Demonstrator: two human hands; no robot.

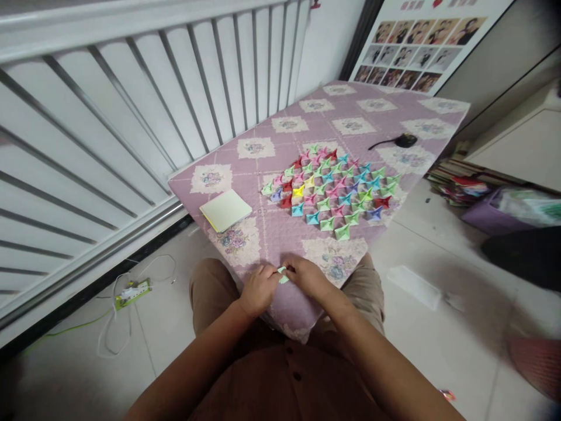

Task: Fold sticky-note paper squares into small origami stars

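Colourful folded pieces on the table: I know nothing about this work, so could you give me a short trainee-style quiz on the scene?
1. Choose one: the small paper held between the left hand and right hand is a) red, b) pale green, c) purple.
2. True or false: from the person's seat, the square paper stack lies to the right of the folded pieces.
3. Fill in: the patches on the purple cloth are printed with ____.

Key: 1 b; 2 false, it lies to the left; 3 flowers.
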